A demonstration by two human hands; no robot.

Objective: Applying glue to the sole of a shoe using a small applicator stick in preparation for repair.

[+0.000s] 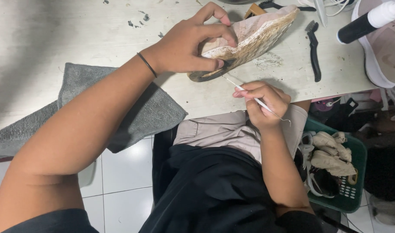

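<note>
My left hand (189, 41) grips a dirty pale-pink shoe (249, 36) tipped on its side on the white table (76, 34), with the grimy sole turned toward me. A black band circles that wrist. My right hand (264, 103) pinches a thin metal pick (253, 98) like a pen. The pick's tip touches the sole near the heel, where dark dirt sits. Loose crumbs of dirt lie on the table below the sole.
A grey cloth (133, 108) hangs over the table's front edge at left. A black brush (314, 51) lies right of the shoe, and a black-and-white bottle (370, 19) lies over another white shoe (385, 56). A green basket (348, 172) of shoes stands on the tiled floor at right.
</note>
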